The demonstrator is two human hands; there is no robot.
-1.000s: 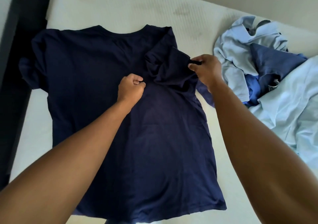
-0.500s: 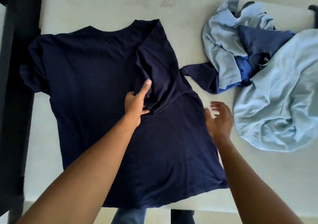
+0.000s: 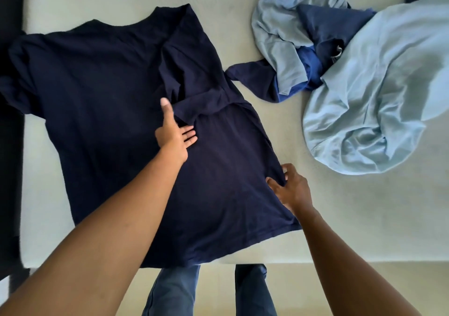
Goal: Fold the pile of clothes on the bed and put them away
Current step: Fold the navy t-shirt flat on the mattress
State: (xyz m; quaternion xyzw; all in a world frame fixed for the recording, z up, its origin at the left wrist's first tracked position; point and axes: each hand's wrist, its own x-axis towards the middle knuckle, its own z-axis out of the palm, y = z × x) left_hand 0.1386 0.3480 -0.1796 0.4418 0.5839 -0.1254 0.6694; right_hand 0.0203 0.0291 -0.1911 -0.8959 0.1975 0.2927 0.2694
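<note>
A navy T-shirt [image 3: 104, 111] lies spread flat on the pale bed [image 3: 364, 218], collar at the far side. Its right sleeve [image 3: 192, 82] is folded inward over the chest. My left hand [image 3: 173, 133] lies flat on the shirt's middle with straight fingers, their tips under the folded sleeve's edge. At the shirt's right side seam, my right hand [image 3: 290, 187] pinches the cloth with curled fingers. A pile of unfolded clothes [image 3: 364, 77], light blue and dark blue, sits at the right.
A dark bed frame [image 3: 11, 145] runs along the left edge. The bed's near edge is just below the shirt's hem, with my legs [image 3: 175, 291] in blue trousers standing against it. Bare mattress shows between shirt and pile.
My right hand let go of the sleeve and came down to the shirt's right side seam. My left hand opened from a fist to flat fingers. The view shifted toward the near bed edge.
</note>
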